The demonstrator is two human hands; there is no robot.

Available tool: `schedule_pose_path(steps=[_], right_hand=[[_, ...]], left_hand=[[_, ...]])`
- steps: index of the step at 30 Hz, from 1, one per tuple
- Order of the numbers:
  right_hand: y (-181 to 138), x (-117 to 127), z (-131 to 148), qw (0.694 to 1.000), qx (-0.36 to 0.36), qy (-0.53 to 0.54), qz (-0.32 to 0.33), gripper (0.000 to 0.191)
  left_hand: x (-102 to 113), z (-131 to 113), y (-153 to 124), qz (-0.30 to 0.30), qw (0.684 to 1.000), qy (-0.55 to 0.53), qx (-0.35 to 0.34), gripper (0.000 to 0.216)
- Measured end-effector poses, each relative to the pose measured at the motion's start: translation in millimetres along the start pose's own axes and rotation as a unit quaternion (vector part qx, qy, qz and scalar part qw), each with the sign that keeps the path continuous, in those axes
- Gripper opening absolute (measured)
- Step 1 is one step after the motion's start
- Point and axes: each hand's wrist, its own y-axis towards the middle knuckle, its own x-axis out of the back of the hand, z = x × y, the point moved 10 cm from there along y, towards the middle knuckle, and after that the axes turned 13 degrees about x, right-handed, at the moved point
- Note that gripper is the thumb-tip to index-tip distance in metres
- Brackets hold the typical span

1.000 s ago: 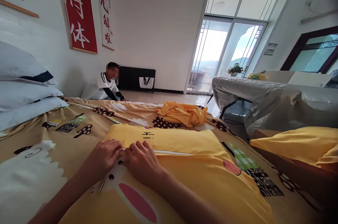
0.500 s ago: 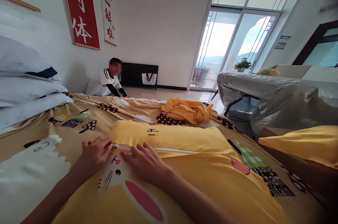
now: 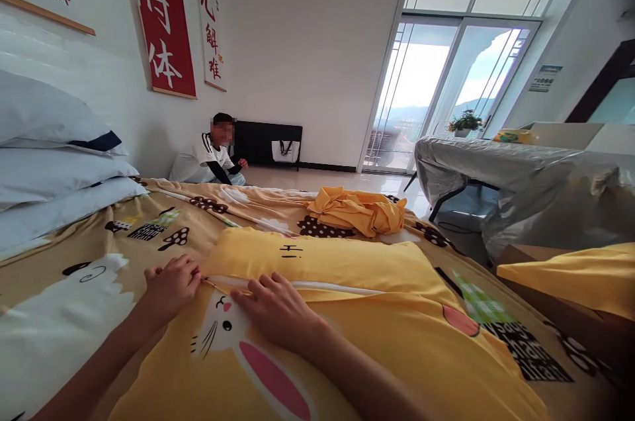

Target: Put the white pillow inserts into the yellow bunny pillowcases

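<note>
L hand [image 3: 173, 285] pinching zip [image 3: 337, 287], R hand [image 3: 280, 308] on ylw pillow [image 3: 377, 335]

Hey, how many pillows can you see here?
4 for certain: the yellow pillow your left hand and right hand touch, plus a top, middle and bottom white pillow stacked at left. The yellow fabric at right may hide another; I can't tell.

The left hand [image 3: 173, 284] is now farther left along the zipper [image 3: 342, 288], apart from the right hand [image 3: 278, 308]; the other person's hand [image 3: 242, 163] is raised higher.
</note>
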Motion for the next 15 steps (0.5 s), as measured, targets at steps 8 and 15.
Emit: schedule_pose_path(steps=[8, 15], right_hand=[[-23.0, 14.5, -16.9, 0.996, -0.073, -0.043, -0.037, 0.028], [-132.2, 39.7, -67.9, 0.975, -0.216, -0.031, -0.032, 0.014]], left_hand=[[11.4, -3.8, -5.3, -0.091, 0.994, -0.015, -0.050, 0.035], [-7.4, -42.9, -27.9, 0.014, 0.943, -0.242, -0.226, 0.034]])
